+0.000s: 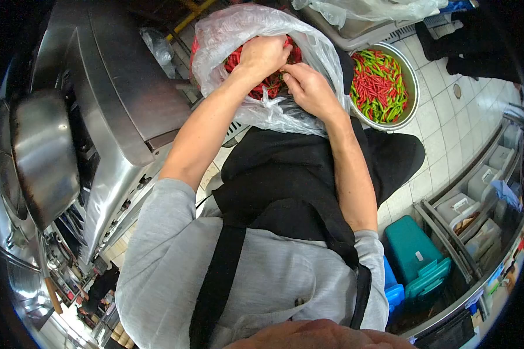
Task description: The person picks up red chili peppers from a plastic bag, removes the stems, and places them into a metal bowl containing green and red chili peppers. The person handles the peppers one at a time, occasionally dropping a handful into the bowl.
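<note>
Red chilli peppers (268, 92) fill a clear plastic bag (218, 35), its mouth spread wide in front of my lap. Over them my left hand (266, 56) is closed, fingers curled down, with red chilli showing at the fingertips. My right hand (311, 87) comes in from the bag's right side, thumb and forefinger pinched together close to the left fingertips. What sits in that pinch is too small and hidden to make out. Right of the bag, a round metal bowl (414, 93) holds many red and green chillies.
A steel kitchen unit (119, 70) runs along my left, with a large metal pan (45, 157) beside it. Behind the bowl is a grey plastic crate (355, 38) with plastic sheeting. Teal bins (410, 247) and a rack of containers (477, 186) stand at right. Another person's dark-clothed legs (477, 46) show top right.
</note>
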